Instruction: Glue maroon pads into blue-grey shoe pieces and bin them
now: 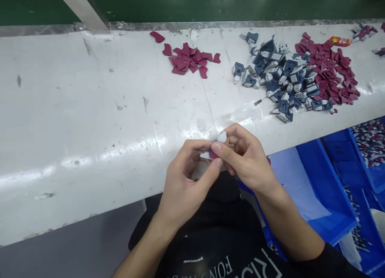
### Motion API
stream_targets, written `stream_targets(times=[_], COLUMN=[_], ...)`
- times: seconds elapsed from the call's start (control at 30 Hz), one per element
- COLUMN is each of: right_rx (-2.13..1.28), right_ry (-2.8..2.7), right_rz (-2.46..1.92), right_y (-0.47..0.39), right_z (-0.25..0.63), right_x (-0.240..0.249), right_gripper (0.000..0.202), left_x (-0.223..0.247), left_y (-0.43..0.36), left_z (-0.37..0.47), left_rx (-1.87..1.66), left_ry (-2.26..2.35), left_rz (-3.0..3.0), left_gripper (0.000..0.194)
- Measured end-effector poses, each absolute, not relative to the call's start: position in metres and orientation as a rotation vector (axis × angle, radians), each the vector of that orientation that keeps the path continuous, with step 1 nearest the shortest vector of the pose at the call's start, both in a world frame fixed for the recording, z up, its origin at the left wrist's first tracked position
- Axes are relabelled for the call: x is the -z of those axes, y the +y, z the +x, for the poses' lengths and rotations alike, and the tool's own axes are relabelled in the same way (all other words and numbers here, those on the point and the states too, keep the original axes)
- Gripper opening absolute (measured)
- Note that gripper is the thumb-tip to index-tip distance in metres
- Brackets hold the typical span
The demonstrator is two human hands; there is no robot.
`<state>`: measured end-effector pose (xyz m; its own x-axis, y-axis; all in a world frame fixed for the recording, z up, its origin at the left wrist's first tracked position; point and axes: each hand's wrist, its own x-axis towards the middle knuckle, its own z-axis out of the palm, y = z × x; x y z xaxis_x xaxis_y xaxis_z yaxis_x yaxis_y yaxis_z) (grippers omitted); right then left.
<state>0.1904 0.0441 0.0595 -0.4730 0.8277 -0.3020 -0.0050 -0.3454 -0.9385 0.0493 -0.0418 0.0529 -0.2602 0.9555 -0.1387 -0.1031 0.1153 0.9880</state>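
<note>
Near the table's front edge, my left hand (191, 177) and my right hand (248, 159) meet around one small part (221, 137). It shows light grey, dark blue and maroon between my fingertips; my fingers hide much of it. Both thumbs press on it. Beyond my hands lies a pile of maroon pieces (187, 60). A heap of blue-grey and white parts (282, 75) sits at the right, with a larger maroon pile (333, 71) beside it.
A thin tool (259, 102) lies by the heap on the white table (90, 109). A red and yellow wrapper (340, 41) rests at the maroon pile's back. Blue bins (337, 201) stand below the table at the right, some holding many small parts.
</note>
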Motion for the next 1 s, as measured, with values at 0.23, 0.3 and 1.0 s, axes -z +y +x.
stream_targets(times=[0.23, 0.3, 1.0], right_rx=[-1.931, -1.911, -2.077], right_ry=[-1.318, -1.413, -1.122], right_rz=[-0.985, -1.009, -0.708], right_y=[0.036, 0.036, 0.026], right_z=[0.196, 0.200, 0.199], right_x=[-0.060, -0.062, -0.064], right_gripper=[0.022, 0.019, 0.023], left_x=[-0.062, -0.063, -0.057], left_y=[-0.039, -0.040, -0.033], left_z=[0.044, 0.044, 0.040], left_rx=[-1.326, -1.310, -1.121], left_ry=[1.287, 1.267, 1.085], left_rz=[0.671, 0.642, 0.754], left_gripper=[0.013, 0.015, 0.030])
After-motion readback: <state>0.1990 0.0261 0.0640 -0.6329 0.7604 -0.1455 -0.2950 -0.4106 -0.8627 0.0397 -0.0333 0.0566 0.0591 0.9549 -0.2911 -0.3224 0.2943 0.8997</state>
